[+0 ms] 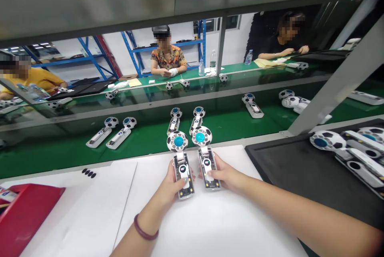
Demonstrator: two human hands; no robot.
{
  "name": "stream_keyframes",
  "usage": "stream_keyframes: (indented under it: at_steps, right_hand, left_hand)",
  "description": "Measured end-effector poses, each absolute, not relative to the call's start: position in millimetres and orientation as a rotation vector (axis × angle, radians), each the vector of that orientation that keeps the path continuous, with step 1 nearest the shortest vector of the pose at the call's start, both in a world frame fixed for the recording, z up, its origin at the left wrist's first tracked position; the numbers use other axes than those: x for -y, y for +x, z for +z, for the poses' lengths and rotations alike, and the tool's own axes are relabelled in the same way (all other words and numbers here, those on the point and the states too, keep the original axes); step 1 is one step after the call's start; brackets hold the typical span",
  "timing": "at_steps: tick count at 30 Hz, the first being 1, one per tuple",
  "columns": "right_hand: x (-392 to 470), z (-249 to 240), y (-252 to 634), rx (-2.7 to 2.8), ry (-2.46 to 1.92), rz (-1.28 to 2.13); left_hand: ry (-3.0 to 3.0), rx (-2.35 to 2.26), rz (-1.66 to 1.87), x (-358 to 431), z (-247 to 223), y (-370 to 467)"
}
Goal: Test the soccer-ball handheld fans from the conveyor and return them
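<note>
My left hand is wrapped round a handheld fan with a clear body, a soccer-ball head and a teal centre; the thumb lies on its white front strip. A matching handheld fan is held in my right hand, thumb on the strip below its lit display. Both fans are upright, side by side with a small gap, over the white work surface. Each round display shows what looks like 100. Behind them, two more fans lie on the green belt.
A black tray with several fans stands at the right. A red bin is at the lower left, near small black ovals. Metal posts rise beyond the work surface. Across the belt sit several people, one in a patterned shirt.
</note>
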State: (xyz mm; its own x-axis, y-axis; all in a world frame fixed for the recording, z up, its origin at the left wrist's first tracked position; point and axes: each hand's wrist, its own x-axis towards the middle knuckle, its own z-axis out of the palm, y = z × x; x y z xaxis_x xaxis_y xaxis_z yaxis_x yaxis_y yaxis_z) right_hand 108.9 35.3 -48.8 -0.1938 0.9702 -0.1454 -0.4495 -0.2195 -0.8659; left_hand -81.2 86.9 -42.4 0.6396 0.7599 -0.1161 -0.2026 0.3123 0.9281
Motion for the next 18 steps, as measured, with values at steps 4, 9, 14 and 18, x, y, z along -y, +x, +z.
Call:
stream_keyframes:
  at_steps: [4, 9, 14, 18]
  right_hand:
    - [-36.1, -57.2, 110.9, 0.889, -0.917, 1.629]
    - [-38.2, -59.5, 111.7, 0.902, -0.904, 1.632]
    - [-38.8, -56.2, 110.5, 0.914, -0.899, 1.614]
    - [-38.6, -56.0, 109.7, 0.908, -0.914, 1.609]
  left_hand:
    - [1.120, -0.573, 0.672, -89.5, -48.9, -83.7]
    - [1.137, -0.543, 0.674, -90.7, -52.3, -84.7]
    - [1.147, -0.546, 0.675, -90.8, -50.8, -83.9]
    - [1.156, -0.552, 0.678, -90.8, -50.1, -83.7]
